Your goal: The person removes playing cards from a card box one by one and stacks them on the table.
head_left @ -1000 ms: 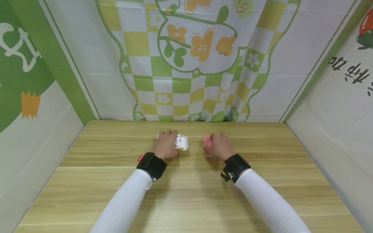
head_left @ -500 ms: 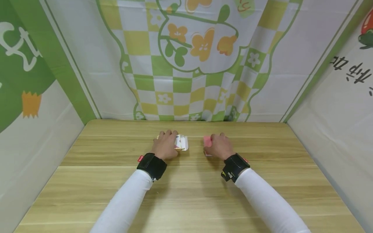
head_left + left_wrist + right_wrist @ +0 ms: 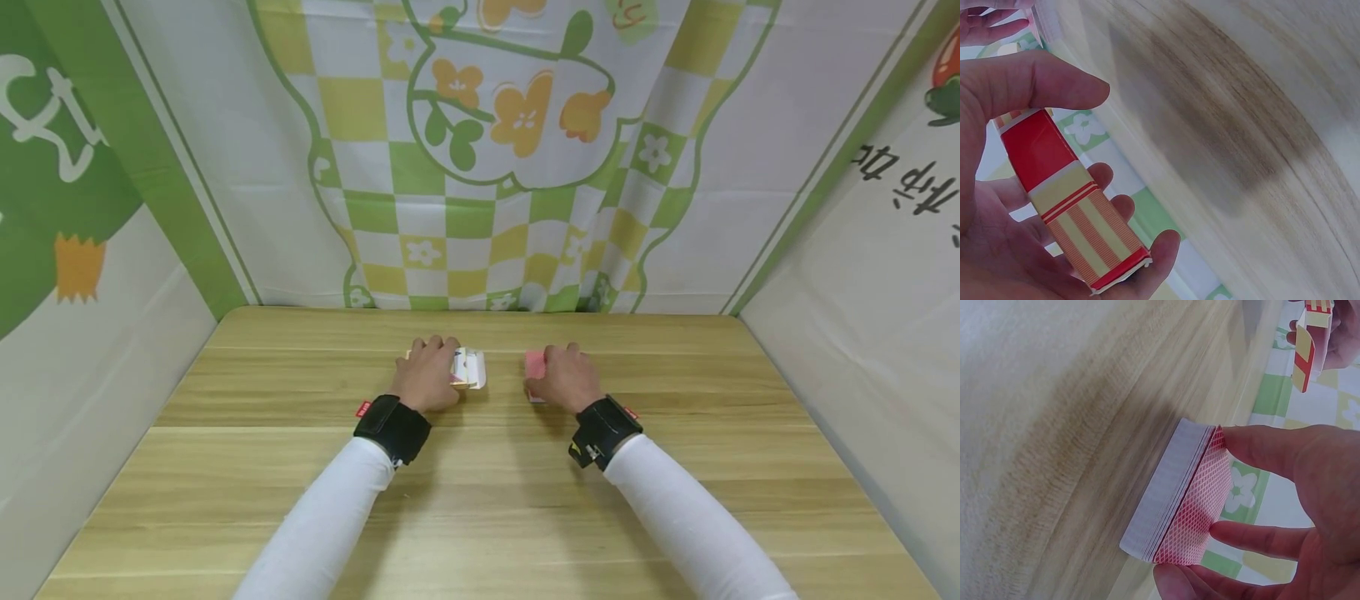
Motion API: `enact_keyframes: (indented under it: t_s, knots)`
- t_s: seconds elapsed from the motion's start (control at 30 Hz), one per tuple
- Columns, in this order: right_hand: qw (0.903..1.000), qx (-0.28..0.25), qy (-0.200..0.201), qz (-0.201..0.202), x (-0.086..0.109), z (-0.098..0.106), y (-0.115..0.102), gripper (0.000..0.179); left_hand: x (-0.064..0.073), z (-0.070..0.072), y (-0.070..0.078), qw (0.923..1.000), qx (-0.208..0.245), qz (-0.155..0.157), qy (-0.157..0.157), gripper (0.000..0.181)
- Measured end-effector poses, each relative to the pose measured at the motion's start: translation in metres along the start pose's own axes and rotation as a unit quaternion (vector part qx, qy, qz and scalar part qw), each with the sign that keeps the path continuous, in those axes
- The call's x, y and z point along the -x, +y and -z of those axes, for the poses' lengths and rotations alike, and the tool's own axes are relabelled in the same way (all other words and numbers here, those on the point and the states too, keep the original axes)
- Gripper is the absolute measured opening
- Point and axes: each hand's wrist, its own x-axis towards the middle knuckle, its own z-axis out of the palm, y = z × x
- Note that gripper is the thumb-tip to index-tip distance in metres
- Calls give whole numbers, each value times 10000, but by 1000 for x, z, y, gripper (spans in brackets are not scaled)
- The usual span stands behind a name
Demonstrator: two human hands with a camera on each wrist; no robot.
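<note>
My left hand (image 3: 425, 375) grips a playing-card box (image 3: 468, 368) over the table, left of the middle. In the left wrist view the box (image 3: 1079, 200) has red, cream and striped sides, with the thumb (image 3: 1072, 81) at one end and the other fingers beneath and behind it. Its white end flap stands open toward the right. Across a short gap, my right hand (image 3: 567, 379) holds a deck of playing cards (image 3: 535, 365). Seen from the right wrist, the deck (image 3: 1188, 506) is squared up, its red patterned back uppermost, pinched at its two ends with one finger touching the back.
The wooden table (image 3: 480, 500) spreads around both hands. A green-and-white checked cloth (image 3: 465, 217) with flowers hangs behind its far edge, and printed cloth walls (image 3: 862, 350) stand on both sides. Each wrist wears a black strap (image 3: 392, 427) over a white sleeve.
</note>
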Motion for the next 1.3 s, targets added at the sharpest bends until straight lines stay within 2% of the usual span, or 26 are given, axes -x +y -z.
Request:
enact_keyframes:
  t_s: [0.47, 0.77, 1.3]
  knots:
    - [9999, -114, -35, -89, 0, 0, 1, 42, 1, -1, 0, 10000, -4, -14, -43, 70]
    - [9999, 2, -73, -132, -1, -2, 1, 46, 2, -1, -1, 10000, -2, -32, -73, 69]
    - [9999, 42, -66, -79, 0, -3, -1, 40, 3, -1, 1, 10000, -18, -5, -64, 67]
